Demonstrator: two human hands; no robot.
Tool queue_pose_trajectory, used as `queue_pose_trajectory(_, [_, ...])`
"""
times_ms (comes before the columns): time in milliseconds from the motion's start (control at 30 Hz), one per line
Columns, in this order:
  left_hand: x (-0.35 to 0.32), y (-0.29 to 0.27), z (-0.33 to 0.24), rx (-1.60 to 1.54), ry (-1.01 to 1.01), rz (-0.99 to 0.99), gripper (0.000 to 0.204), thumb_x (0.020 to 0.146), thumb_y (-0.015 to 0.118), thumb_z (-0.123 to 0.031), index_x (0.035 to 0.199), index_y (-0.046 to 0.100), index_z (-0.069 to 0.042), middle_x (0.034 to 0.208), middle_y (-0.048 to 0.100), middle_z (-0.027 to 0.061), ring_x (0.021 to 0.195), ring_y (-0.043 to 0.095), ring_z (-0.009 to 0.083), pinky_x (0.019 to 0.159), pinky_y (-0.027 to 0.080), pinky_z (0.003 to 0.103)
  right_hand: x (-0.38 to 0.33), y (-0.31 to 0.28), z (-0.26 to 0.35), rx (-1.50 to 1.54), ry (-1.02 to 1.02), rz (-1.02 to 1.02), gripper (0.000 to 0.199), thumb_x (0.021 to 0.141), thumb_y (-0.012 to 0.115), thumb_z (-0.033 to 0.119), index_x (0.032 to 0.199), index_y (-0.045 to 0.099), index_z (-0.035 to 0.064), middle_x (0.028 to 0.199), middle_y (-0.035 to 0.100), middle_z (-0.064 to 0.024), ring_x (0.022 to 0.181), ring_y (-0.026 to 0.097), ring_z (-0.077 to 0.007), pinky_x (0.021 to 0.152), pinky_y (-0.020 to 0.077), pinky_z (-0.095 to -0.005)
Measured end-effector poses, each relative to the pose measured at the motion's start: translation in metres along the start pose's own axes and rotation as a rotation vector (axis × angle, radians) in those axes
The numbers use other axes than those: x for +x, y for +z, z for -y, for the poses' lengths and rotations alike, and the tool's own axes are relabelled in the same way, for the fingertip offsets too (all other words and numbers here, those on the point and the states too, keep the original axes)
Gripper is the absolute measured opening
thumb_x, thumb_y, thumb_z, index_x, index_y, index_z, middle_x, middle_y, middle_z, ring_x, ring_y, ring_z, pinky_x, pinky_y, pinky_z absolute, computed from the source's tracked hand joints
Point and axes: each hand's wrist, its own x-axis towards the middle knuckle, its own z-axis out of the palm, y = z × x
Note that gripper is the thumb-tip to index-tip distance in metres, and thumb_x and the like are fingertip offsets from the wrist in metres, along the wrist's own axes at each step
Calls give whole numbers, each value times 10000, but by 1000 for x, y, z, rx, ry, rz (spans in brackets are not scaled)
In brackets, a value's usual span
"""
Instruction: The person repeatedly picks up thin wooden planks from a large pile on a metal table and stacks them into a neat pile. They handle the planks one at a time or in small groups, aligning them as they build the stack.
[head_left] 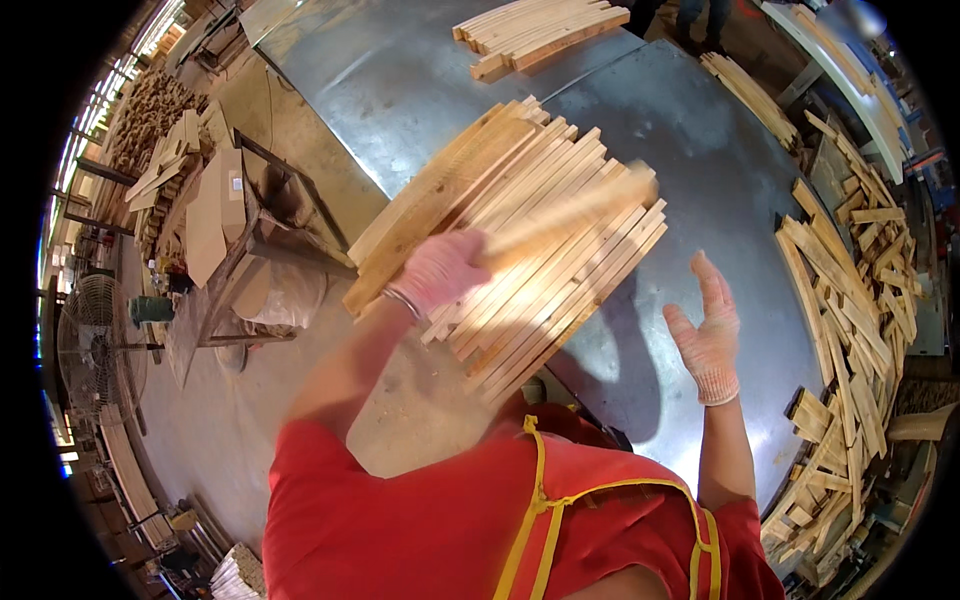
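Note:
In a pale work glove, my left hand (442,270) grips the near end of a wooden strip (575,215), which is smeared by motion. The strip slants up and to the right over a row of long wooden strips (530,290) lying side by side. Wider, darker boards (440,195) lie along that row's left side. To the right of the row, my gloved right hand (709,335) hovers over the grey metal tabletop (690,160). Its fingers are apart and nothing is in them. A shadow falls on the metal below.
Another stack of strips (540,35) sits at the table's far side. Heaped offcuts (850,330) line the right edge. At left stand a cluttered bench (230,270) with cardboard and a floor fan (95,340). A person's legs (690,20) show at the far side.

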Motion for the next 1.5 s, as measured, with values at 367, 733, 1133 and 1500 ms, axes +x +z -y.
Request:
queue_pose_trajectory(367, [42, 36, 72, 161, -229, -223, 963, 873, 766, -448, 1676, 321, -159, 1509, 572, 191, 1399, 568, 345, 1094, 517, 455, -82, 50, -36, 113, 372, 498, 699, 922, 765, 297, 1559, 546, 109, 1473, 640, -180, 1383, 590, -363, 1186, 455, -402])
queue_pose_trajectory(733, [31, 91, 40, 105, -95, -528, 935, 867, 796, -368, 1644, 392, -39, 1473, 624, 259, 1299, 645, 387, 1080, 531, 446, -103, 22, -86, 200, 381, 463, 610, 942, 662, 333, 1497, 575, 96, 1452, 642, -210, 1313, 624, -377, 1111, 492, -430])
queue_pose_trajectory(1133, [13, 105, -76, -56, -120, -225, 852, 872, 803, -316, 1609, 437, -94, 1433, 628, 220, 1305, 607, 401, 1076, 524, 470, -26, -195, -436, -564, 662, 45, 865, 887, 745, 424, 1577, 480, -24, 1557, 552, -273, 1445, 530, -411, 1211, 414, -465])
queue_pose_trajectory(1500, [25, 52, 16, 24, -464, -428, 737, 974, 661, -530, 1556, 520, -101, 1554, 534, 204, 1382, 569, 388, 1112, 514, 440, -81, -221, -467, -675, 690, 408, 930, 816, 795, 334, 1621, 426, 48, 1644, 464, -219, 1503, 460, -375, 1242, 389, -431])
